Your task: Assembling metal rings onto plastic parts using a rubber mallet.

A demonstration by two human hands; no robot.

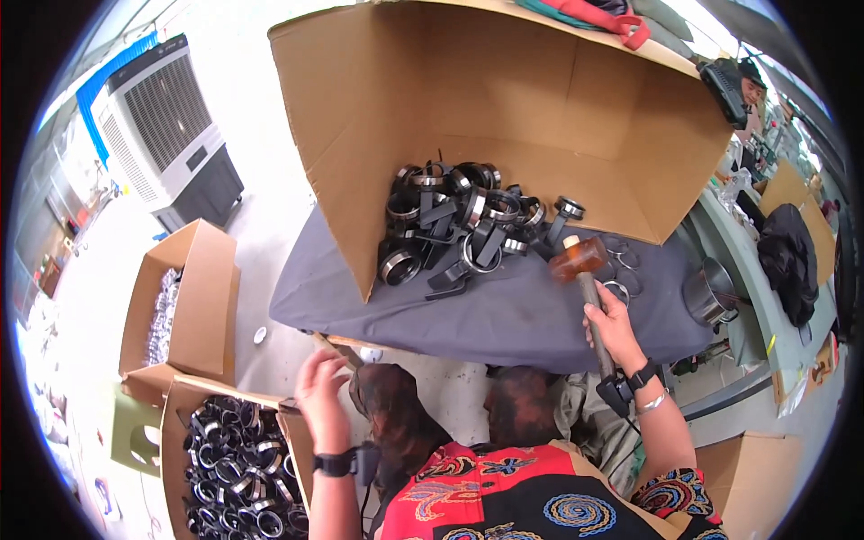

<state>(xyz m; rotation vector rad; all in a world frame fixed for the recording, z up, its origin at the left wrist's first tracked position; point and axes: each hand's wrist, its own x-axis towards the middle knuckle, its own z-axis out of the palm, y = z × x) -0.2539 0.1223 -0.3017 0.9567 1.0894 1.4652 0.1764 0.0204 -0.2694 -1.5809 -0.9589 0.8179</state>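
The left grip [322, 389] is raised, loosely curled, while the right grip [613, 326] is clenched, its forearm [669, 438] angled forward.

A white-and-grey air cooler [166, 126] stands on the floor [247, 364]; a small white disc [260, 336] lies near the table's [486, 324] left corner. A metal pot [707, 292] is at its right edge, near a grey bench [749, 270].

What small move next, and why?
Probably reach the left hand into the lower-left cardboard box and take one black ring part: that hand looks empty and is beside the box, while the right hand grips the mallet above the cloth.
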